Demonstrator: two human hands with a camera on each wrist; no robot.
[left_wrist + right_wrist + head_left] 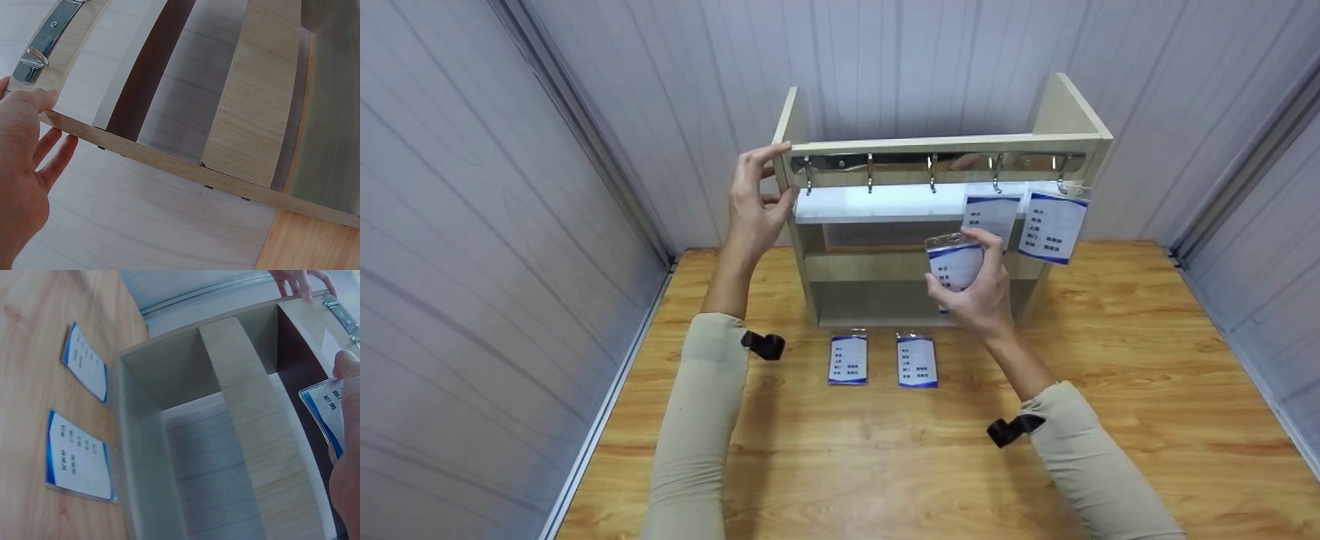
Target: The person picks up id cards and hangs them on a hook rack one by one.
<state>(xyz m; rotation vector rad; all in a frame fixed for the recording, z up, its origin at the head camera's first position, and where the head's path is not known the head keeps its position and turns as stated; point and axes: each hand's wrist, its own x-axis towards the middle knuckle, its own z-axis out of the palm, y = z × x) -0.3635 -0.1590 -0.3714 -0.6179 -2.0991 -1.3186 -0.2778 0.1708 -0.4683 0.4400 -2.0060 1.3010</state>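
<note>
My left hand [756,199] grips the upper left side panel of a small wooden shelf [885,266]. In the left wrist view the thumb lies on the panel's front and fingers show behind its edge. With my right hand [984,292] I pinch a clear badge holder [955,264] by its sides, in front of the shelf and below the hook rail [901,162]. A hanging badge [1054,225] is on the rightmost hook, and a second hanging badge [988,214], partly hidden by my right hand, is on the hook beside it.
Two more badges, a left badge [848,360] and a right badge [916,361], lie flat on the wood-grain surface [870,465] before the shelf. The three hooks on the left of the rail hold nothing. Pale panelled walls [495,247] stand around.
</note>
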